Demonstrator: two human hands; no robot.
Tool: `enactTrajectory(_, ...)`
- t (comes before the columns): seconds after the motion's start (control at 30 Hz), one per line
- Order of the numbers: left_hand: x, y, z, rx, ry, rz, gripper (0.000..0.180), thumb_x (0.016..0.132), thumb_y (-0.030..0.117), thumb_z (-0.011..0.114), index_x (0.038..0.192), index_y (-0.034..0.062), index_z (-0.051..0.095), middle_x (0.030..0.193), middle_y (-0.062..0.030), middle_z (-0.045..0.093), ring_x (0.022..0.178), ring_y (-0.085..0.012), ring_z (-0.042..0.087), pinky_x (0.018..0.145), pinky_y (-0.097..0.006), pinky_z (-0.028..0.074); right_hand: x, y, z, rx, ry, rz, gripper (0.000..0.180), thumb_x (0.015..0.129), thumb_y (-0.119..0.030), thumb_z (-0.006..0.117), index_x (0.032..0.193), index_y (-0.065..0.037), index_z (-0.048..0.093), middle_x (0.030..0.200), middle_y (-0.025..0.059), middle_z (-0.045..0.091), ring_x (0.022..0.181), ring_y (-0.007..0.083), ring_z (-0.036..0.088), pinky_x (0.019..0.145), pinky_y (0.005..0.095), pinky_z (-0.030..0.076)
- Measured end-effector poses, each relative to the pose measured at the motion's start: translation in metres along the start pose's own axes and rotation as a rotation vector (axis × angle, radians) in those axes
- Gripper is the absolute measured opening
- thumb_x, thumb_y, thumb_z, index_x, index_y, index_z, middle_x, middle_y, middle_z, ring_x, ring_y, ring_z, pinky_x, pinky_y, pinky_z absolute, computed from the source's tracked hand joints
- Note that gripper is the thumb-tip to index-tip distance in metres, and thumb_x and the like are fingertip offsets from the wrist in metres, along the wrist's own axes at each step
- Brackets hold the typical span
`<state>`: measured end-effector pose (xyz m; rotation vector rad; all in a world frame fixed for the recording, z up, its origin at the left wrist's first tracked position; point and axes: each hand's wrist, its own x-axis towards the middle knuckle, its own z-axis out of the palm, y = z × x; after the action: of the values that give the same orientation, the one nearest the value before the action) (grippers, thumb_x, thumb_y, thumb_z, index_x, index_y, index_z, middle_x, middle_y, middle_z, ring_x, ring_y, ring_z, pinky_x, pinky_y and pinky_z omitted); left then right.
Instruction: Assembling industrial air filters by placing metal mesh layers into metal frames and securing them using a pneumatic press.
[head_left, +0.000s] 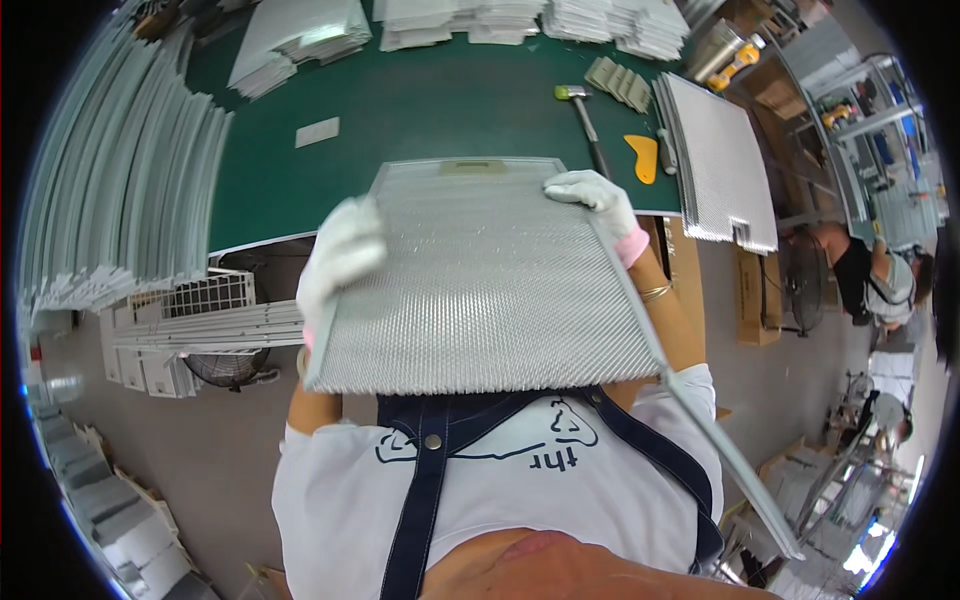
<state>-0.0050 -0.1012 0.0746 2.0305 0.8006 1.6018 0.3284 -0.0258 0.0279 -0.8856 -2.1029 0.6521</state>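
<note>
A silvery metal mesh filter panel [480,290] is tilted in front of my chest, its far end over the edge of the green table. Thin metal framing runs along its far and side edges, and a small greenish plate [473,167] sits at the far edge. From the near right corner, a loose-ended frame strip [735,460] slants out toward the lower right. My right hand [597,198], in a white glove, grips the panel's far right corner. My left hand [345,250], also gloved, is at the left edge; motion blurs its fingers.
On the green table [440,110] lie a hammer [583,125], a yellow scraper [642,158], several small plates [618,83] and a pale card [317,132]. Stacked frame strips [120,180] stand left; mesh panels [715,160] lie right. A person [880,275] is at far right.
</note>
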Motion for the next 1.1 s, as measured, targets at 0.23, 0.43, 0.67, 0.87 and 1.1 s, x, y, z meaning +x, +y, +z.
enactTrajectory(0.23,-0.015,0.023,0.001,0.119,-0.111,-0.046,0.014,0.07,0.016,0.067,0.079,0.0059,0.062,0.081,-0.0093,0.065,0.084,-0.0236,0.063,0.09,-0.043,0.043,-0.001,0.009,0.002,-0.277,-0.078,-0.161,0.032,0.071,-0.002,0.061,0.102,-0.009,0.061,0.104,0.0057,0.062,0.101,0.0252,0.056,0.09,0.0344,0.044)
enactTrajectory(0.43,-0.014,0.024,0.005,0.096,-0.121,-0.078,0.011,0.072,0.014,0.064,0.078,0.006,0.062,0.081,-0.0098,0.065,0.084,-0.0237,0.063,0.09,-0.043,0.043,-0.001,0.036,-0.01,-0.706,-0.005,0.108,0.048,0.067,-0.018,0.071,0.112,-0.01,0.055,0.117,0.0071,0.055,0.108,0.0287,0.05,0.095,0.0399,0.037)
enactTrajectory(0.67,-0.008,0.024,-0.004,0.13,-0.131,-0.091,0.011,0.073,0.014,0.063,0.079,0.0057,0.062,0.082,-0.0109,0.066,0.084,-0.0244,0.063,0.091,-0.043,0.043,-0.031,-0.041,-0.027,-0.105,-0.037,0.302,0.06,0.069,-0.006,0.072,0.123,-0.011,0.047,0.117,0.0117,0.05,0.087,0.0193,0.055,0.07,0.0278,0.049)
enactTrajectory(0.87,0.013,0.017,-0.01,0.011,-0.17,-0.135,0.039,0.068,0.036,0.066,0.086,0.001,0.064,0.089,-0.0141,0.065,0.088,-0.0272,0.062,0.087,-0.04,0.044,-0.033,-0.105,-0.052,-0.118,0.067,-0.18,0.034,0.063,0.0,0.068,0.097,-0.005,0.064,0.091,0.0139,0.061,0.08,0.0236,0.062,0.066,0.0295,0.051)
enactTrajectory(1.1,0.098,-0.016,-0.026,0.204,-0.046,-0.394,0.025,0.074,0.005,0.071,0.097,-0.0035,0.065,0.09,-0.0055,0.067,0.069,-0.0126,0.061,0.067,-0.024,0.049,0.049,-0.088,-0.079,-0.342,0.417,0.287,0.031,0.074,-0.025,0.074,0.073,0.002,0.058,0.061,0.0054,0.058,0.052,0.0117,0.052,0.051,0.0284,0.045)
